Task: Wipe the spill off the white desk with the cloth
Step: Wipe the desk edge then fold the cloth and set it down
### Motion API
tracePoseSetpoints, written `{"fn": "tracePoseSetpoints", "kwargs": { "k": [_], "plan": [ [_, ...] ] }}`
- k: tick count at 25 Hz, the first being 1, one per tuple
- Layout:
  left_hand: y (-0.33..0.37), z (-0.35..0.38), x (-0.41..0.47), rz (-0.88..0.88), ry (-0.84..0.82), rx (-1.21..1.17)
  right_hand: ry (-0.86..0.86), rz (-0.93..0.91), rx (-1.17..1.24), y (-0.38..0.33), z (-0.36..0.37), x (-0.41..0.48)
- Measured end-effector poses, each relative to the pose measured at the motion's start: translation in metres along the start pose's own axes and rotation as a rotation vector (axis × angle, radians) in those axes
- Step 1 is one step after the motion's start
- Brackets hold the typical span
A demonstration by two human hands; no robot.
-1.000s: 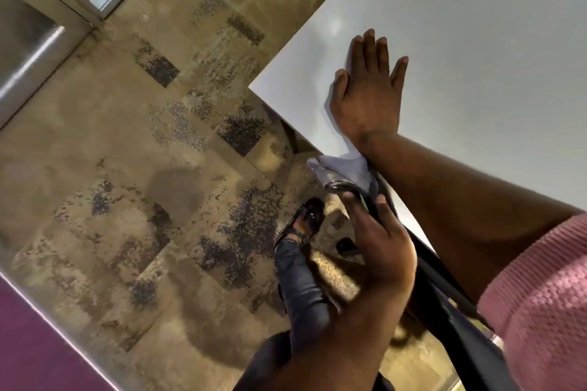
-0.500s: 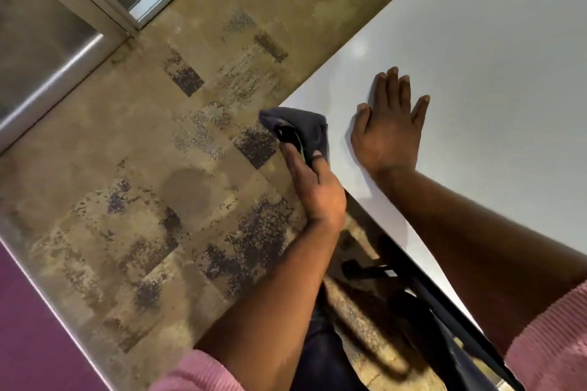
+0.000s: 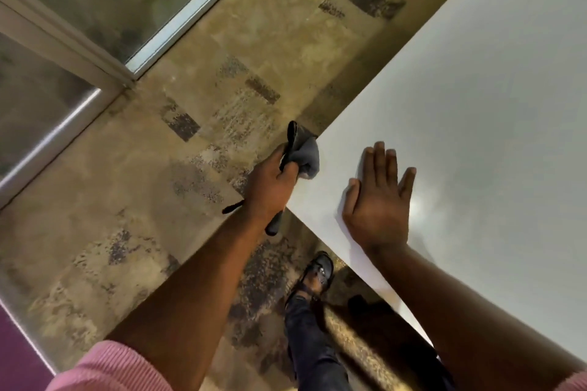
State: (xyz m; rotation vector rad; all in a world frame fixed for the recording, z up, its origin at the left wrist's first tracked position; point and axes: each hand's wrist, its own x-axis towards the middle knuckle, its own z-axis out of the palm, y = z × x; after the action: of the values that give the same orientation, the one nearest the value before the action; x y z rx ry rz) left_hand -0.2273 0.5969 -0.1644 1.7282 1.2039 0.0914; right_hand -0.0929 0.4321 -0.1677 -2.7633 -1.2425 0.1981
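Note:
The white desk [image 3: 476, 111] fills the right side, its corner pointing left near the middle of the view. My left hand [image 3: 273, 186] is closed around a bunched grey cloth [image 3: 306, 152] right at that corner, the cloth touching the desk edge. My right hand [image 3: 378, 200] lies flat on the desk, palm down with fingers spread, just right of the cloth. I cannot make out a spill on the glossy surface; only a light reflection shows beside my right hand.
Mottled brown carpet [image 3: 158, 200] covers the floor left of the desk. A glass partition with a pale frame [image 3: 95, 51] runs along the upper left. My leg and sandalled foot [image 3: 319, 273] stand under the desk's near edge.
My left hand has lifted the cloth from below the desk edge up to the desk corner. My right hand stays flat on the desk; the view has shifted.

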Motion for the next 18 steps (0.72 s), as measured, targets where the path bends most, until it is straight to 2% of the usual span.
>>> {"fn": "tracePoseSetpoints", "kwargs": {
  "k": [4,7,9,13,18],
  "plan": [
    [0.044,0.007,0.051,0.071,-0.175,0.132,0.001,-0.002,0.036,0.001,0.003,0.0],
    [0.09,0.031,0.095,0.211,-0.219,0.18,-0.006,0.02,0.071,-0.001,0.004,0.0],
    [0.119,0.049,0.122,0.184,-0.238,0.197,-0.011,0.036,0.081,-0.002,0.004,0.002],
    [0.139,0.068,0.15,0.249,-0.191,0.26,0.017,0.05,0.08,-0.003,0.003,0.002],
    [0.108,0.064,0.12,0.395,-0.109,0.281,0.011,0.035,0.077,-0.001,0.005,0.001]
  ]
}}
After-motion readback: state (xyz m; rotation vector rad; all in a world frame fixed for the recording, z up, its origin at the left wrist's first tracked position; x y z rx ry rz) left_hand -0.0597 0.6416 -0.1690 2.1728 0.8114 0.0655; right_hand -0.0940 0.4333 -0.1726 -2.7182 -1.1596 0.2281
